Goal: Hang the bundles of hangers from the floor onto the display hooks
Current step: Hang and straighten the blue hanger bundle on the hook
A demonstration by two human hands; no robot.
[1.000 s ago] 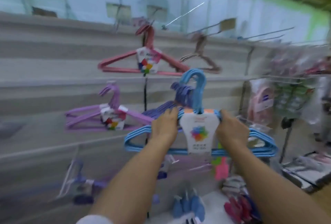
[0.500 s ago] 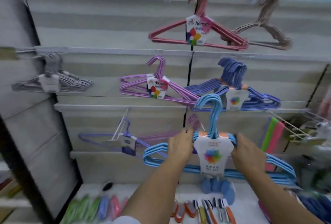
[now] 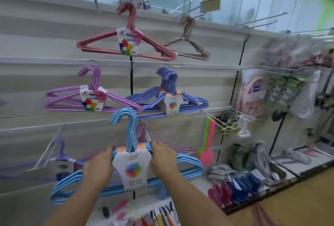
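Two hands on one bundle of light-blue plastic hangers (image 3: 188,167), held up in front of the slatted display wall (image 3: 45,45).

I see my left hand (image 3: 98,167) curled round the bundle's left shoulder and my right hand (image 3: 163,159) curled round its right shoulder, either side of the white card label (image 3: 132,169). The bundle's blue hook tops (image 3: 126,117) stand upright and free, below the hung bundles. On the wall above hang a pink-red hanger bundle (image 3: 101,45), a beige hanger bundle (image 3: 189,43), a lilac hanger bundle (image 3: 68,97) and a violet-blue hanger bundle (image 3: 191,101). A bare white wire display hook (image 3: 45,151) juts out low on the left, well apart from the held bundle's hook tops. To the right hang green and pink flat plastic tools (image 3: 207,146).
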